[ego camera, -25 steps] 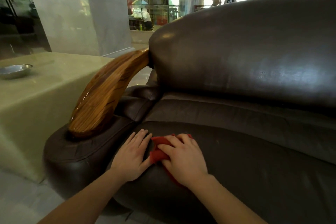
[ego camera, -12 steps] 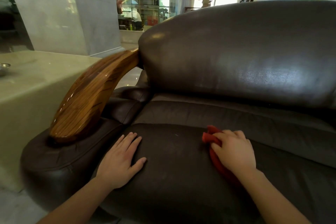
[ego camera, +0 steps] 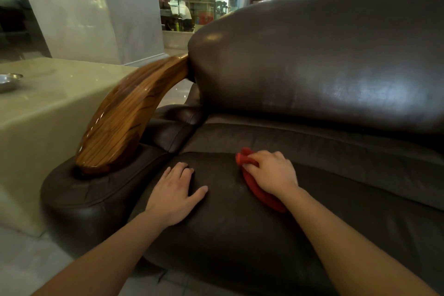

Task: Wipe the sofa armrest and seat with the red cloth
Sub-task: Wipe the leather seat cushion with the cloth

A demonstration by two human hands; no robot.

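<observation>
From the head view, the right hand (ego camera: 271, 172) has its grip closed on the red cloth (ego camera: 258, 187) and presses it flat on the seat (ego camera: 240, 230); the cloth's long side runs from the fingers back under the wrist. The left hand (ego camera: 176, 193) lies open and flat on the seat, holding nothing, and it is nearer the armrest (ego camera: 125, 122). The armrest is off to the left of the cloth, and past it stands a pale surface (ego camera: 55, 103) with a small metal dish (ego camera: 8, 80) in a big bright room.
</observation>
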